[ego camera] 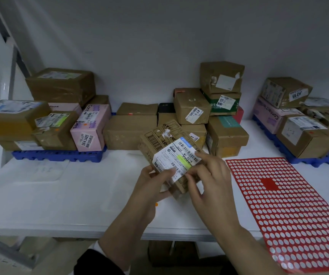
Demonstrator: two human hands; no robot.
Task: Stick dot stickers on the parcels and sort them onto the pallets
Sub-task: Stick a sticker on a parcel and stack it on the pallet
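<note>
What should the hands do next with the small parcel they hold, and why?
Probably the right hand should leave the parcel and reach to the red sticker sheet beside it: no dot shows on the parcel's visible faces, and the left hand also grips it.

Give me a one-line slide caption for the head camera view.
Left hand and right hand hold a labelled parcel at the white table, red sticker sheet alongside.

Dim, cool, even light, soft shadows, slight overall blur, wide-angle bending at edges.
</note>
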